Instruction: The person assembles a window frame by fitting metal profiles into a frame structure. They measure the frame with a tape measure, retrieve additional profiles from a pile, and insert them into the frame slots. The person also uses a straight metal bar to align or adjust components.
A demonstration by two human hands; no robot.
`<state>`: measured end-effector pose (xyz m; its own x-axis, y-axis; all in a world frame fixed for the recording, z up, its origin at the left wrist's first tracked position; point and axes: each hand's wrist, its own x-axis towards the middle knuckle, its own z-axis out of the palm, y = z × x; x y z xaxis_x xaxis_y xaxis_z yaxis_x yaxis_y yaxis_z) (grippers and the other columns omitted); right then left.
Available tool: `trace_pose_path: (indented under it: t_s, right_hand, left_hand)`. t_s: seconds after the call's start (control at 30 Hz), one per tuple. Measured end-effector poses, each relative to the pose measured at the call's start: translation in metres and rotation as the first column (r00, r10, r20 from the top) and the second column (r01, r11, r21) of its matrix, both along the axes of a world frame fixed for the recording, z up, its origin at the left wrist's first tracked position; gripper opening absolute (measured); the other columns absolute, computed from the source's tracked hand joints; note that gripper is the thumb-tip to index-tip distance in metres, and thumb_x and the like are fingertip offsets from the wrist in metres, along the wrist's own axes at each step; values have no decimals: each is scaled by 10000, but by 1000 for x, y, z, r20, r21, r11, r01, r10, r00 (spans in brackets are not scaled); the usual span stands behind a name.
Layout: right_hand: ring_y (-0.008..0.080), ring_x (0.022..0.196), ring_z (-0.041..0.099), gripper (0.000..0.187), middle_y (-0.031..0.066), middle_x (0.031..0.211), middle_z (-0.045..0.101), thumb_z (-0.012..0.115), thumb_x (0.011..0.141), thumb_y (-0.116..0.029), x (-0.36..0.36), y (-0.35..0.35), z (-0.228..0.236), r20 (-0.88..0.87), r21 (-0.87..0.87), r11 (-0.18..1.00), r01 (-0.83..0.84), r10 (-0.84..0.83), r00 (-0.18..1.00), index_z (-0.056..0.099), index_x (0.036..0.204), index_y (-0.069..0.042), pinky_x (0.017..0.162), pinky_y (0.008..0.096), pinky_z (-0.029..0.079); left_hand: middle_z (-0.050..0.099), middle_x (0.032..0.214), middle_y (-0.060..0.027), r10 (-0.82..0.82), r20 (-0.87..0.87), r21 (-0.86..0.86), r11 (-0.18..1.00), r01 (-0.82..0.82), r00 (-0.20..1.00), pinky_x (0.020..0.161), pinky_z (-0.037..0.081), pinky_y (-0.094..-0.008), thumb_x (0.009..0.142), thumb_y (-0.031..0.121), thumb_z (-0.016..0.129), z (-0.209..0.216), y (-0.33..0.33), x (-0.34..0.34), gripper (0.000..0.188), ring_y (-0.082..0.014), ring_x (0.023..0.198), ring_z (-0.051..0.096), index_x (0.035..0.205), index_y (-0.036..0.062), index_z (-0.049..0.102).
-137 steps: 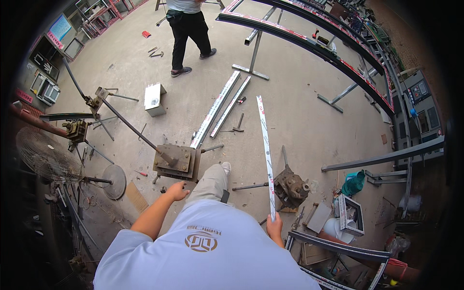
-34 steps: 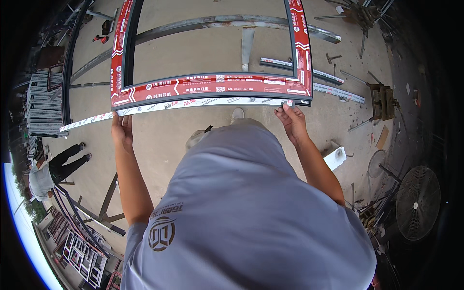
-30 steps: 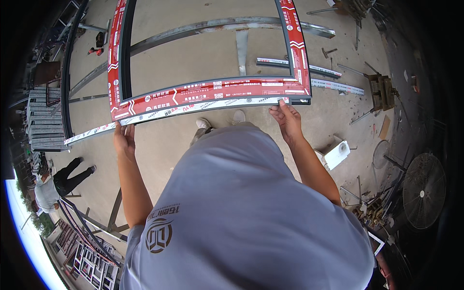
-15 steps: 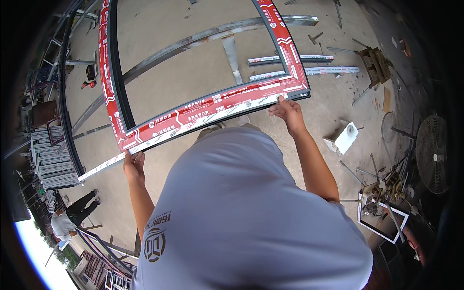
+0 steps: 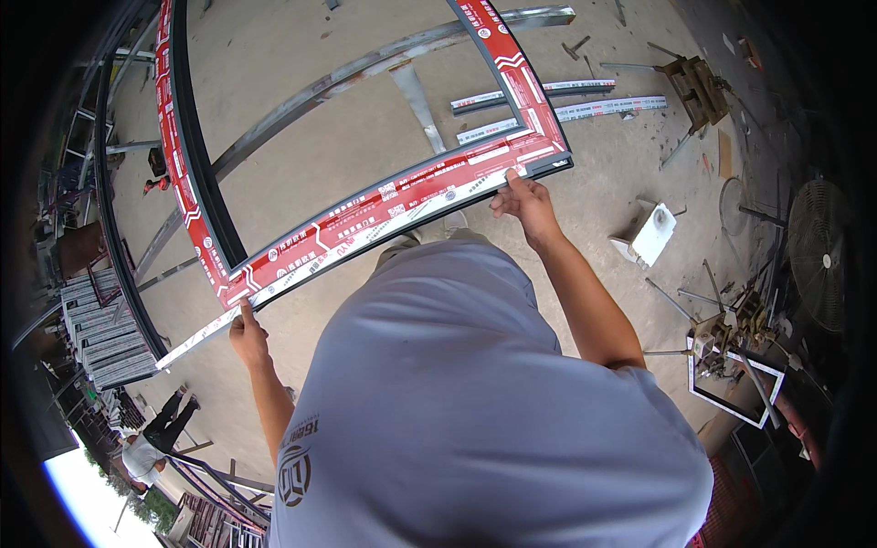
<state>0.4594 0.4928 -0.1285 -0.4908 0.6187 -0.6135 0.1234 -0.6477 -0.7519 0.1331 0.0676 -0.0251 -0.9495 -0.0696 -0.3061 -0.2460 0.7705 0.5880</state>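
Note:
A dark window frame (image 5: 352,215) with red and white protective film lies across the view in front of my body. My left hand (image 5: 248,338) grips its near bar close to the left corner, fingertips on the white-filmed edge. Toward the right corner, my right hand (image 5: 528,205) pinches the same bar, its thumb on top and its other fingers curled at the edge. The far end of the frame runs out of view at the top. A dark outer frame with a white-filmed bar (image 5: 196,340) continues past my left hand.
A long metal beam (image 5: 320,89) passes beneath the frame. Filmed profiles (image 5: 612,107) lie on the floor at the right, near a white box-like piece (image 5: 653,235), a metal stand (image 5: 694,91) and a large fan (image 5: 816,256). Stacked profiles (image 5: 108,329) and another person (image 5: 151,452) are at the left.
The view has turned slightly, so frame and surroundings appear shifted. The frame's right corner is a little farther up and left, its left corner lower. Both hands keep their hold.

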Motion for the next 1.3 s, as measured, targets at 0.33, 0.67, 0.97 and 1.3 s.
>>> trace_pose_path:
  t_s: [0.33,0.67,0.97,1.3]
  right_hand:
    - [168,614,613,405,96,735,652,608,1026,-391,-7,-11,-7,-74,28,992,120,-118,990,600,888,-10,612,297,519]
    - [134,576,587,420,67,698,628,612,1018,-388,-12,-20,-1,-105,26,980,198,-194,975,601,893,12,553,272,483]
    - [119,597,602,429,69,699,643,619,1020,-383,-8,-18,6,21,11,991,133,-134,991,612,887,25,562,275,491]
    - [166,474,621,409,111,542,614,748,920,-312,-4,-15,-11,-32,179,976,123,-119,992,626,727,26,482,315,490]
  left_hand:
    - [528,1381,-188,-956,-278,-416,205,886,90,1137,387,-512,653,342,926,10,200,69,935,-380,1258,520,1419,32,489]
    - [532,1308,-243,-980,-88,-282,-145,948,-176,1005,470,-447,708,300,852,-8,299,88,1010,-389,1170,552,1490,-83,340]
    - [546,1170,-188,-963,51,-187,-268,945,-263,809,537,-439,667,289,838,-27,373,115,1101,-368,1040,601,1537,-42,251]
    - [567,1127,-217,-964,129,-179,-255,950,-234,745,548,-437,609,225,870,-31,383,118,1110,-388,909,639,1505,-55,276]
